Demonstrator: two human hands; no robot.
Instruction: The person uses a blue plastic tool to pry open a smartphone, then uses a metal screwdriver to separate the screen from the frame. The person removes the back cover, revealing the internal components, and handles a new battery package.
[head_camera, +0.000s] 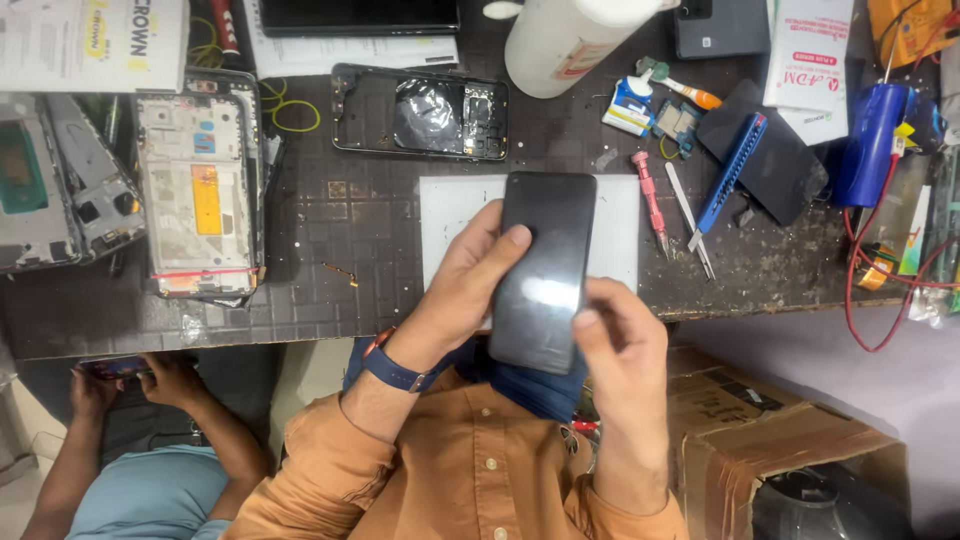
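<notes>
Both hands' grip, left hand (462, 285) and right hand (622, 350), clamps the black phone (541, 270).

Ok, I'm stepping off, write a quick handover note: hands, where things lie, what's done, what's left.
Left hand: grips the black phone along its left edge, thumb on the glass.
Right hand: holds its lower right edge.
The phone is held above the white mat at the bench edge, screen dark.
On the bench: open phone frame behind the mat, red screwdriver, tweezers and blue pry tool to the right.
Done: phone looks closed, in one piece.
Left: cannot tell from this view.
</notes>
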